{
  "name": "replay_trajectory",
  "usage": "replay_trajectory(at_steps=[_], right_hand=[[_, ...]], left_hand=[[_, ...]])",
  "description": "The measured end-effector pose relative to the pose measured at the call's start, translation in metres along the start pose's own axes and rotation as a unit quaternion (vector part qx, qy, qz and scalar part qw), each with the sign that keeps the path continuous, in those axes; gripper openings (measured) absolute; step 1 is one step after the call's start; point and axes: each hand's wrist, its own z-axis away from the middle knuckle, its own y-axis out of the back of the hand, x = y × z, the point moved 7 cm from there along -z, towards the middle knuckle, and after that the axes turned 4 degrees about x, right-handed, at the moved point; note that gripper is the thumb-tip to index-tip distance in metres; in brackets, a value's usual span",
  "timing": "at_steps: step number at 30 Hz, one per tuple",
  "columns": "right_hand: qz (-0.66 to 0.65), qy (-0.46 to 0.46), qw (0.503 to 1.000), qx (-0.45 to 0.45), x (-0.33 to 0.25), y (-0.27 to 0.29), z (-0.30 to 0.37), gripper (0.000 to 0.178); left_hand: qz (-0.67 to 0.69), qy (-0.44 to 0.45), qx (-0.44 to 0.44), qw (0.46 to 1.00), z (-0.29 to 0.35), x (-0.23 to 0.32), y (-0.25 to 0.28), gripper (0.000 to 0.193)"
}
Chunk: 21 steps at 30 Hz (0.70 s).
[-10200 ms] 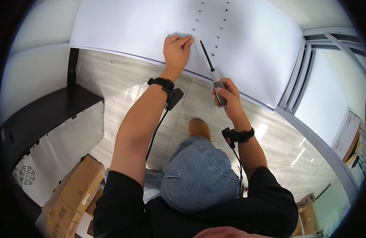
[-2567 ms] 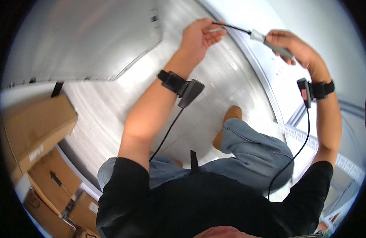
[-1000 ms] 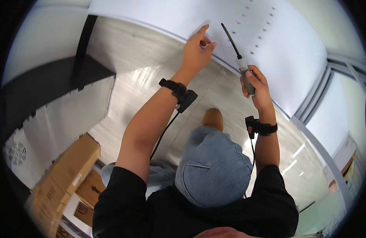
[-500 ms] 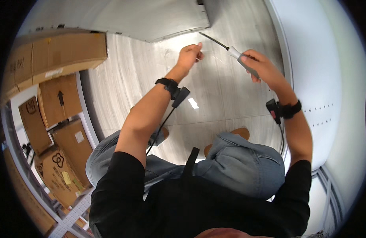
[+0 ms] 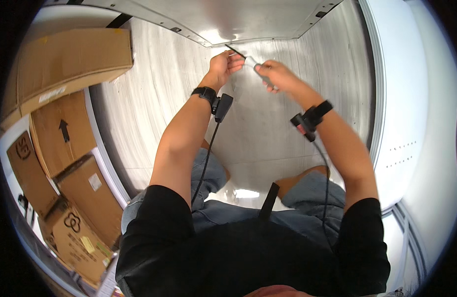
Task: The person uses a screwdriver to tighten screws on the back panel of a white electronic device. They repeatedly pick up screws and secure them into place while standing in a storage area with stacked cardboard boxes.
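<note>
A screwdriver [image 5: 261, 73] with a grey handle and a dark shaft is in my right hand [image 5: 278, 76], its fingers wrapped round the handle. The shaft slants to the upper left, its tip close to the lower edge of a large grey metal panel [image 5: 243, 22]. My left hand [image 5: 223, 65] is beside the shaft, fingers stretched out and apart. Its fingertips are very near the shaft; whether they touch it, or something small lies between them, cannot be made out. Each wrist wears a black strap with a cabled device.
Cardboard boxes stand at the left, a long one [image 5: 75, 64] on top and several more on a shelf rack [image 5: 107, 148] below. A white panel [image 5: 396, 109] rises along the right. The light wood-look floor [image 5: 253, 138] lies beneath my hands, with my knees nearer.
My right hand has brought the screwdriver left, so its shaft is beside my left hand. The left fingers have spread. The view has shifted, with the metal panel now spanning the top centre.
</note>
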Motion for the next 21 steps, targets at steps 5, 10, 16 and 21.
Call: replay_trajectory(at_steps=[5,10,16,21], right_hand=[[-0.205,-0.073,0.975,0.034,0.063,-0.066,-0.022,0.042],[-0.334,-0.093,0.937,0.04,0.084,-0.111,-0.038,0.043],[-0.374,-0.103,0.92,0.056,0.083,-0.116,-0.052,0.041],[-0.401,-0.108,0.908,0.054,0.088,-0.121,-0.059,0.042]], left_hand=[[-0.063,0.022,-0.014,0.998,-0.038,-0.01,0.01,0.035],[-0.121,0.008,0.015,0.992,-0.052,-0.009,0.019,0.027],[-0.123,-0.04,0.022,0.991,-0.061,0.001,0.017,0.02],[-0.128,-0.054,0.024,0.99,-0.068,0.002,0.017,0.021]])
